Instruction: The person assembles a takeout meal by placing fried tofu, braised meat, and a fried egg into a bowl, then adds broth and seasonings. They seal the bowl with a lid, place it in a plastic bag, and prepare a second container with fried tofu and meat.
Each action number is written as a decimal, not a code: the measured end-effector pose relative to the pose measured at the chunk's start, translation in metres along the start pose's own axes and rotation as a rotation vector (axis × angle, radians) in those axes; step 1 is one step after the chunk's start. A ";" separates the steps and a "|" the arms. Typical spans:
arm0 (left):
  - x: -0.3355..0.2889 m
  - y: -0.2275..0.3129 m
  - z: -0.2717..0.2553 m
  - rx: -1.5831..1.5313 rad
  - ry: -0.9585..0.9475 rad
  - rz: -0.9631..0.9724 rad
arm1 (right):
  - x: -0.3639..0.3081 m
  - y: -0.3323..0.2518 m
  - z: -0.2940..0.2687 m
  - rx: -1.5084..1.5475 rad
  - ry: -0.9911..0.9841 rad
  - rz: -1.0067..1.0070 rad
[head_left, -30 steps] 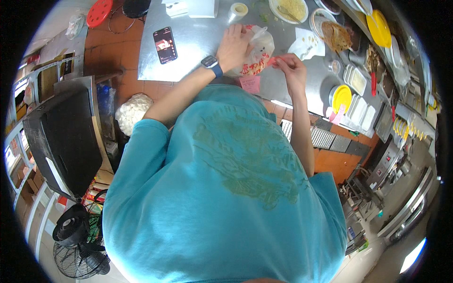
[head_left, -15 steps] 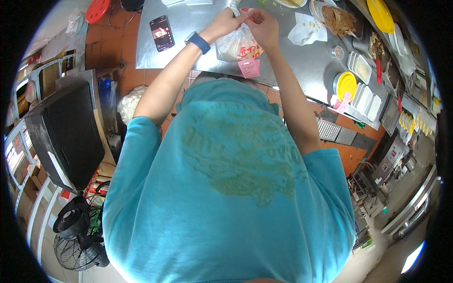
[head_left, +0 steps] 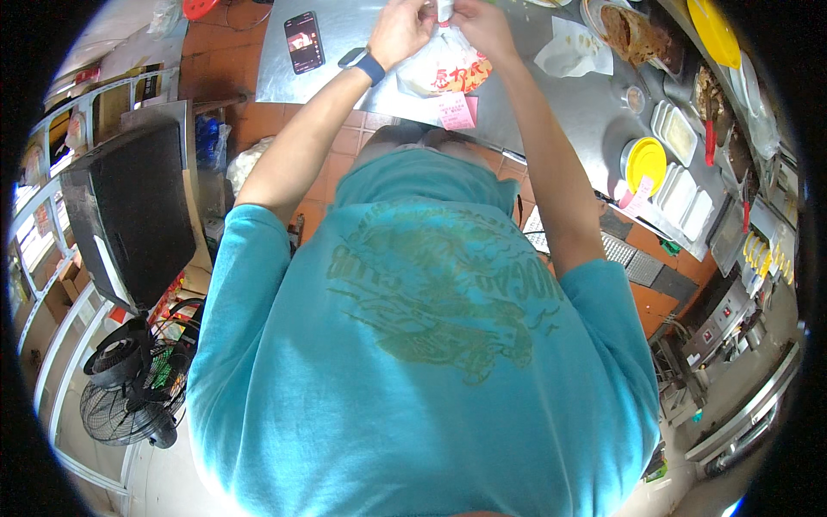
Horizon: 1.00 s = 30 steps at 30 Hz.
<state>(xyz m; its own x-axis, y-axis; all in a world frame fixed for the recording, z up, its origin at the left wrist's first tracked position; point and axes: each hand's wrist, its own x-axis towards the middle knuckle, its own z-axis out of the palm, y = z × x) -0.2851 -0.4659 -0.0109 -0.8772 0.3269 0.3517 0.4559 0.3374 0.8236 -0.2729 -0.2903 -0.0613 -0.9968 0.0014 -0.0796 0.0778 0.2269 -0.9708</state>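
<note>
A white plastic bag (head_left: 431, 71) with red and orange print sits filled on the steel table, close to its front edge. Its top is gathered into a twisted neck between my hands. My left hand (head_left: 401, 33), below a dark blue watch (head_left: 369, 65), has its fingers closed at the left side of the neck. From the right, my right hand (head_left: 484, 28) pinches the same neck, fingertips close to the left ones. A pink paper slip (head_left: 457, 111) hangs at the bag's lower front, over the table edge. What the bag contains is hidden.
On the steel table (head_left: 362, 21) a phone (head_left: 303, 41) lies left of the bag. To the right are a crumpled white paper (head_left: 575, 48), a yellow-lidded tub (head_left: 646, 164) and several white trays (head_left: 674, 131). A black fan (head_left: 129, 392) stands at lower left.
The table and bag sit higher in the picture as the view shifts. My hands have come apart slightly, and the bag's neck now stands up between them.
</note>
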 end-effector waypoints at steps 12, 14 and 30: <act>-0.007 -0.003 0.005 0.275 -0.354 -0.165 | -0.016 -0.005 -0.024 -0.356 -0.231 -0.168; -0.021 -0.006 0.016 0.176 -0.331 -0.037 | -0.021 0.003 -0.029 -0.693 -0.181 -0.514; -0.054 0.014 -0.130 0.071 -0.284 0.221 | -0.018 -0.180 0.067 -0.844 -0.648 -0.540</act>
<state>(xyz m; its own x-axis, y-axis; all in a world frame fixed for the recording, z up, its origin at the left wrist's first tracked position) -0.2509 -0.5930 0.0397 -0.6839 0.6273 0.3725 0.6481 0.2880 0.7050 -0.2681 -0.3964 0.1001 -0.6847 -0.7277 -0.0412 -0.6261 0.6162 -0.4777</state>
